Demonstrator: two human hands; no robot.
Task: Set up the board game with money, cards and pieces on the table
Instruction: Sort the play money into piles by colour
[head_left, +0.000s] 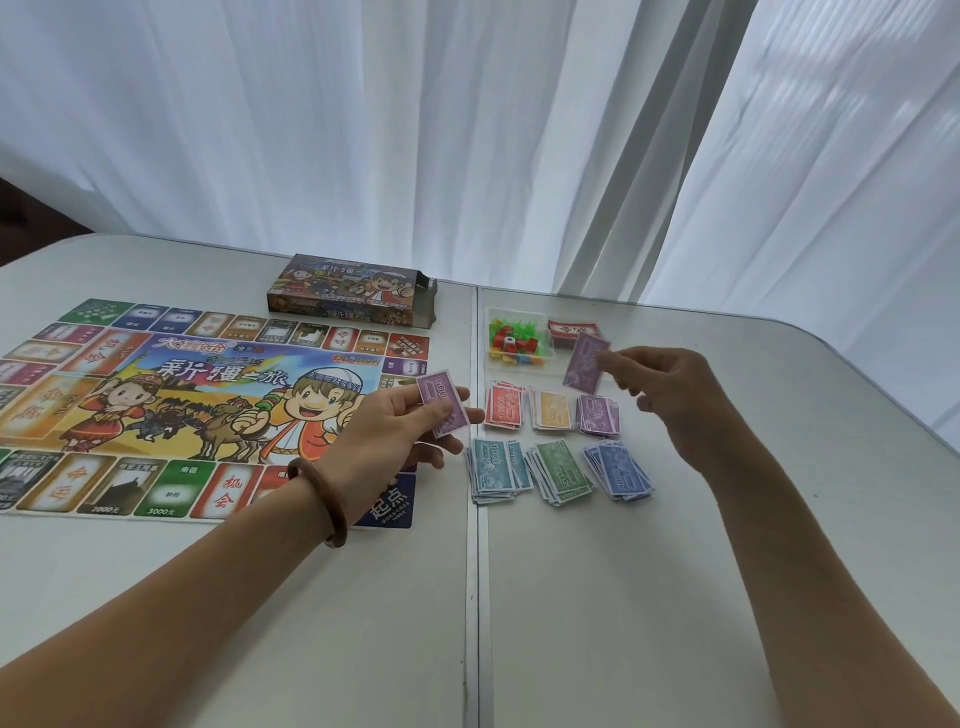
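Purple 500 notes (442, 404) are pinched between the thumb and fingers of the left hand (410, 423), above the right edge of the game board (182, 400); the right hand (670, 395) pinches a single purple note (584, 364) at its fingertips, lifted above the money piles; six piles lie on the desk (727, 545) in two rows: red pile (503, 408), orange pile (551, 411) and purple pile (600, 417) behind, teal pile (493, 470), green pile (562, 472) and blue pile (619, 472) in front; beyond them a clear tray (489, 312) holds small green, red and yellow pieces (511, 339); a red card stack (571, 329) sits just beside it; the board lies flat to the left; the game box (348, 288) lies behind the board, its right end open; a brown bracelet (318, 499) circles the left wrist; white curtains (415, 130) hang behind.
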